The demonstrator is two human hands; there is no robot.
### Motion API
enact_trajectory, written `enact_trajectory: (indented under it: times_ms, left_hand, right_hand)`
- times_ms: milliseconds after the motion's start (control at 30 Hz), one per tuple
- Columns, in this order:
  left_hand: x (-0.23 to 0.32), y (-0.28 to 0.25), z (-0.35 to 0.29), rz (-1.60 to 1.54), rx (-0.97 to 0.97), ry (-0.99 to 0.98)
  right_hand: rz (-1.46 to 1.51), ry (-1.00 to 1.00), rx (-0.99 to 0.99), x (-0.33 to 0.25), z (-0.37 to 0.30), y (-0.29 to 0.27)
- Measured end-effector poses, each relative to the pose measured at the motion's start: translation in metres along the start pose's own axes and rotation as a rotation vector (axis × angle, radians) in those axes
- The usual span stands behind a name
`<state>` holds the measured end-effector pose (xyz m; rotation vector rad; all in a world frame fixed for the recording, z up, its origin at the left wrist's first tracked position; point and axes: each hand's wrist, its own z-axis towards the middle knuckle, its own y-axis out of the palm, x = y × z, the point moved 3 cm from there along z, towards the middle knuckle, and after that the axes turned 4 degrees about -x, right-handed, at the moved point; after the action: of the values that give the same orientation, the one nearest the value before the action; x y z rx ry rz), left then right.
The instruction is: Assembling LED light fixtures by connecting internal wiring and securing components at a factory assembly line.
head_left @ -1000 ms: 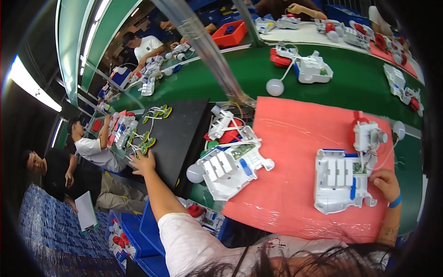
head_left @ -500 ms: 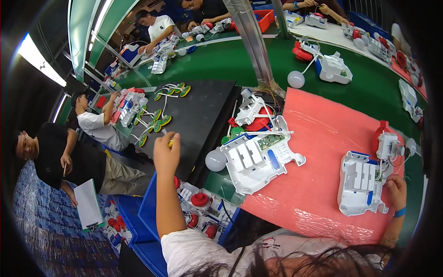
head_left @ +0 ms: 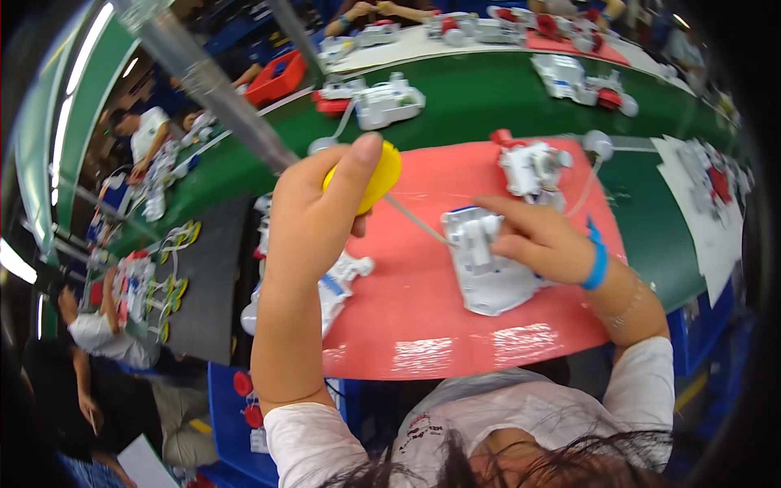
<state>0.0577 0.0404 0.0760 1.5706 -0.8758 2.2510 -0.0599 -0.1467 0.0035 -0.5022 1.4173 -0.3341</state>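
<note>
Green work surfaces (head_left: 468, 93) stretch across a crowded assembly hall, with a co-worker in a white top (head_left: 150, 130) on the far left and another in black clothing (head_left: 53, 382) nearer. At the closest station, a person faces a salmon-pink, glossy sheet (head_left: 407, 321) and grips a smooth, bright-yellow rounded piece (head_left: 385, 175) in the left hand (head_left: 313, 207), thumb pressed against it and fingers curled around its underside. The yellow piece is held up over the sheet's left half; a slim, pale, straight length (head_left: 419, 221) runs from it to the edge of a white plastic housing (head_left: 488, 285) with blue trim. Whether that length is wire or rod, and whether it touches, cannot be told.

The right hand (head_left: 545, 244), a blue band (head_left: 598, 260) at its wrist, is over the housing, forefinger extended and thumb apart from it, clasping nothing visible; its other fingers are hidden.

Just beyond the housing sits a white-and-red plastic assembly (head_left: 533, 167), near a white ball (head_left: 599, 145) on a pale cable. Behind the left forearm, a second white housing (head_left: 338, 293) shows only in part. Farther left, yellow-and-green discs (head_left: 175, 297) with white leads lie on a black mat (head_left: 211, 285).
</note>
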Motion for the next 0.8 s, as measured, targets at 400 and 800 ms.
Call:
enact_trajectory:
  times_ms: [400,800]
  left_hand:
    - [0.019,0.142,0.043,-0.206,-0.278,0.087]
    - [-0.026,0.148,0.058,-0.148,-0.24,-0.032]
  right_hand:
    - [-0.229,-0.069,0.061,0.065,-0.036,-0.052]
    - [-0.234,-0.06,0.074,0.108,-0.024,-0.042]
